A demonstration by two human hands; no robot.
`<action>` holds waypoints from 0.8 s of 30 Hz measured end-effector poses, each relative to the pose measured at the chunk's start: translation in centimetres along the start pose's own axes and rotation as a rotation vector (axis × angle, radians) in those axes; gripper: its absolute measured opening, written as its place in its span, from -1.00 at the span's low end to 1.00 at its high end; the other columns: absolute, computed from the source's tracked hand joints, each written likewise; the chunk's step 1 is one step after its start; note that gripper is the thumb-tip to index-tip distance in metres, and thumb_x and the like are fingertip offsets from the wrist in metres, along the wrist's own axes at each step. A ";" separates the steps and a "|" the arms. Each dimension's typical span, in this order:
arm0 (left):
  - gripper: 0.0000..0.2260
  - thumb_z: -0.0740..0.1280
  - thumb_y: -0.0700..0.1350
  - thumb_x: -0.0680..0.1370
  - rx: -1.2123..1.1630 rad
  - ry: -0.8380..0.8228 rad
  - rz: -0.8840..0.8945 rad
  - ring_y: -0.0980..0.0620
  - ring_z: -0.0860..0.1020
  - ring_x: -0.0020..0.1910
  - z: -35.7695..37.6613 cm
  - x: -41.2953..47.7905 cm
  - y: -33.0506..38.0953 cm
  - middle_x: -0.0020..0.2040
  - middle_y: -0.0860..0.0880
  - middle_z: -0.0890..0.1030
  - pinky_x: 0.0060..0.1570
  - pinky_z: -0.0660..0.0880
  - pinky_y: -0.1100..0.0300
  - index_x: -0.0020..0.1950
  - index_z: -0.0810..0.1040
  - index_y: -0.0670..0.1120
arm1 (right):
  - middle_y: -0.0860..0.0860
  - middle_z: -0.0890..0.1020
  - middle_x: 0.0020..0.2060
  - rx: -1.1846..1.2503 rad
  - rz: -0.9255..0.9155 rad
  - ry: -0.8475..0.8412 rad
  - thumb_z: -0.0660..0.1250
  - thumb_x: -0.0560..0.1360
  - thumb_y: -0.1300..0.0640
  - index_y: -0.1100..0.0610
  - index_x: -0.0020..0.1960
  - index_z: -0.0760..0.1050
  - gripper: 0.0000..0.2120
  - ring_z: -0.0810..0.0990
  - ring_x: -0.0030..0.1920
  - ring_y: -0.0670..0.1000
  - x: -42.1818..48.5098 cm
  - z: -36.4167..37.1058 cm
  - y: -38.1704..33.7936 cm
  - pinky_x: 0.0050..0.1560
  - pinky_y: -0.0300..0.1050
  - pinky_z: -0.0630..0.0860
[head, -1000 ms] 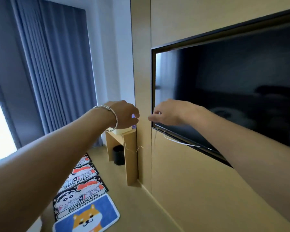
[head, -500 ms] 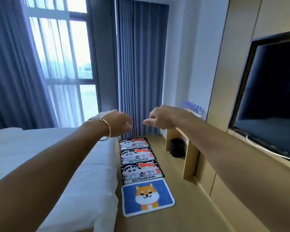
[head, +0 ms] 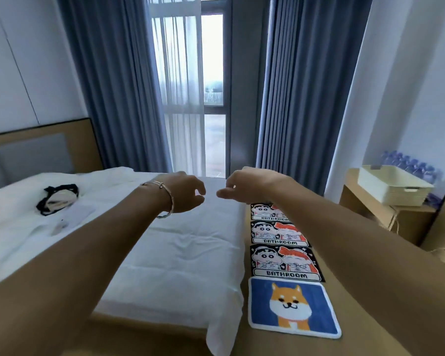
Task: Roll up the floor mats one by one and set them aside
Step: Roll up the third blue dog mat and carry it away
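Observation:
Several small floor mats lie flat in a row on the wooden floor between the bed and the right wall. Nearest is a blue mat with an orange dog. Behind it lie three black cartoon mats marked BATHROOM. Both my arms are stretched forward at chest height, well above the mats. My left hand, with a bracelet on the wrist, has loosely curled fingers and holds nothing. My right hand is loosely curled too and empty; its forearm hides part of the far mats.
A bed with a white sheet fills the left, a black-rimmed round mirror lying on it. A wooden side table with a cream basket stands at the right. Grey-blue curtains frame the window ahead.
My view has swung left from the wall TV to the bed and window. Both hands stayed raised in front of me, close together, holding nothing.

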State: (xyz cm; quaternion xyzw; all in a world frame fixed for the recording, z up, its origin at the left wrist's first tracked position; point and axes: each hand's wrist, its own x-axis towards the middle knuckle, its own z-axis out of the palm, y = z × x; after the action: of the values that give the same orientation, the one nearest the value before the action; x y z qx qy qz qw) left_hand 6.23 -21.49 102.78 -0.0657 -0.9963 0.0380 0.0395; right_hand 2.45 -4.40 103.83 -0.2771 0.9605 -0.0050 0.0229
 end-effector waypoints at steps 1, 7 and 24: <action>-0.72 0.18 0.13 0.58 0.017 0.000 -0.006 -0.03 0.53 0.14 -0.1 1.2 -0.2 0.20 0.01 0.55 0.09 0.50 0.08 0.26 0.49 0.17 | 0.12 0.65 -0.07 -0.006 -0.013 0.005 0.09 0.60 -0.21 0.17 0.12 0.57 -0.50 0.57 -0.19 -0.01 1.1 -0.1 0.5 -0.21 -0.14 0.47; -0.71 0.16 0.11 0.60 0.095 0.009 0.012 -0.01 0.52 0.14 -0.4 10.6 1.6 0.22 0.02 0.54 0.01 0.49 0.14 0.30 0.47 0.15 | 0.13 0.64 -0.10 0.042 -0.010 0.023 0.09 0.60 -0.21 0.19 0.09 0.56 -0.50 0.54 -0.27 -0.04 7.3 -0.3 7.5 -0.15 -0.12 0.48; -0.70 0.16 0.08 0.61 0.074 -0.202 0.311 -0.02 0.54 0.12 13.7 36.4 8.5 0.21 0.00 0.55 -0.09 0.41 0.19 0.32 0.46 0.13 | 0.03 0.63 -0.04 0.196 0.278 -0.234 0.13 0.57 -0.25 0.09 0.09 0.57 -0.55 0.58 -0.07 0.02 23.0 12.6 29.4 -0.08 -0.08 0.50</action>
State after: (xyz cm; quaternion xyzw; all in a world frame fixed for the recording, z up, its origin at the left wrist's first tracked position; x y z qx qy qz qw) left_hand -29.77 -9.14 91.12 -0.2134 -0.9710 0.0865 -0.0647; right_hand -32.05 8.28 89.67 -0.1368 0.9753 -0.0632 0.1617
